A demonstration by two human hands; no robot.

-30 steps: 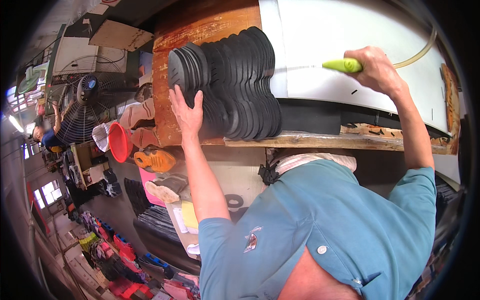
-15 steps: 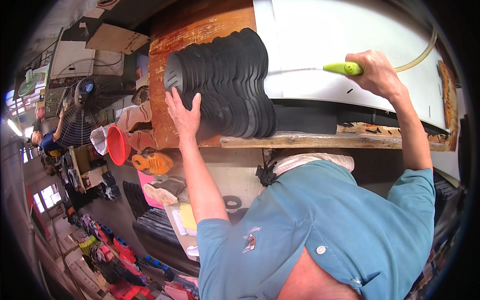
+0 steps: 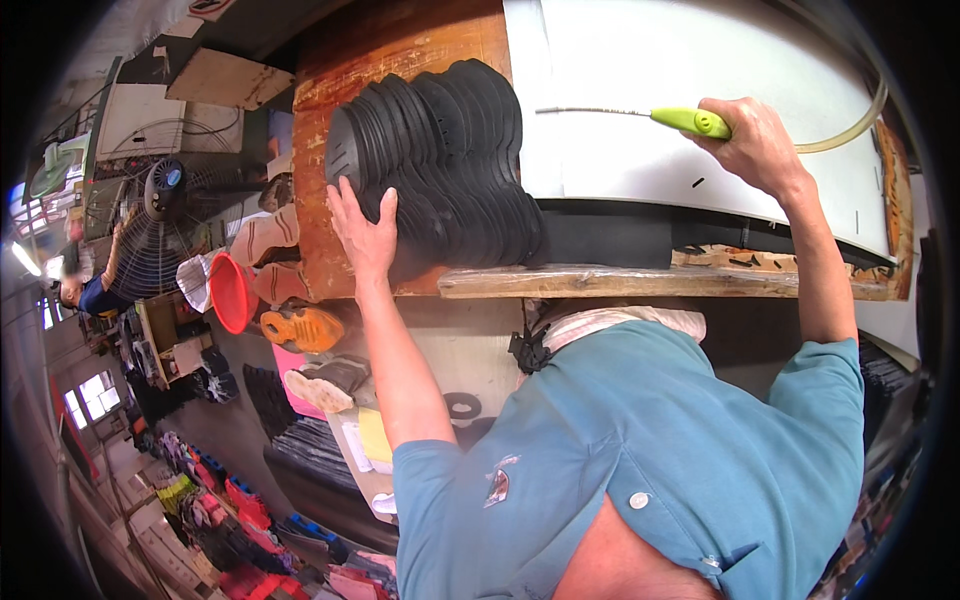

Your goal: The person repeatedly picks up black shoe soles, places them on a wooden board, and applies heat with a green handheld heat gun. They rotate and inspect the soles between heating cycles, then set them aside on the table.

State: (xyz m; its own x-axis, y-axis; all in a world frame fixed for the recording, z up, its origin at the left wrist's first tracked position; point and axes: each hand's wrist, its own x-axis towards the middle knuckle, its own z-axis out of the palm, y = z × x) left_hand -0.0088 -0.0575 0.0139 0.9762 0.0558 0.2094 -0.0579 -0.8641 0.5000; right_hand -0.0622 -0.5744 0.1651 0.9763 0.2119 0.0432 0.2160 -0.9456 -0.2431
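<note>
A row of thin black sole-shaped pieces (image 3: 450, 165) lies overlapped on the brown board, fanned from left to right. My left hand (image 3: 365, 235) rests at the near left end of the row, fingers spread, fingertips touching the leftmost pieces. Over the white sheet, my right hand (image 3: 745, 140) grips a lime-green-handled tool (image 3: 690, 122) with a long thin metal rod. The rod points left, its tip just short of the row's right end. A pale yellowish hose (image 3: 850, 135) runs from behind this hand to the right. What the rod's tip is like is too small to tell.
The white sheet (image 3: 620, 60) covers the table's right part; a wooden edge (image 3: 600, 283) runs along its front. At left stand a red bowl (image 3: 232, 292), an orange sole-shaped piece (image 3: 302, 328) and a large fan (image 3: 165, 215). Another person (image 3: 95, 293) is far left.
The rod's tip has shifted away from me. The row's right end has drawn slightly leftward, its pieces now lying differently. My left hand has stayed almost in place.
</note>
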